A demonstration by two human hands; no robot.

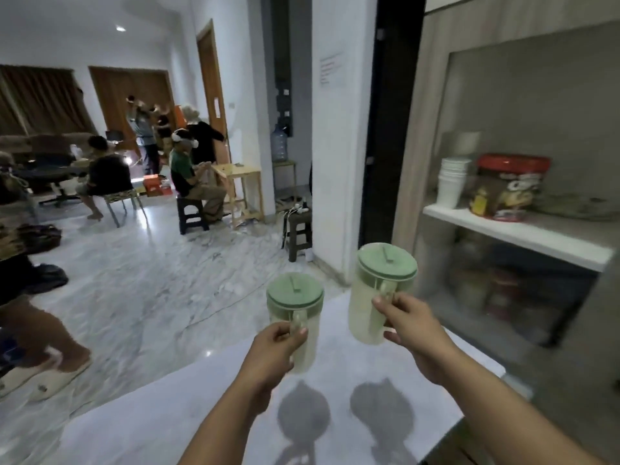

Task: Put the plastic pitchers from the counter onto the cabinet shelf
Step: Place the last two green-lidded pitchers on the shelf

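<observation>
Two pale translucent plastic pitchers with green lids are held above the white counter. My left hand grips the handle of the left pitcher, which hangs lower. My right hand grips the handle of the right pitcher, which is raised higher and nearer the cabinet. Both pitchers are upright and cast shadows on the counter below. The cabinet shelf is a white board to the right, above and beyond the right pitcher.
On the shelf stand a stack of white cups and a red-lidded snack tub. Jars sit blurred on the lower shelf. Several people sit and stand in the room at left; a person's slippered feet are near the counter.
</observation>
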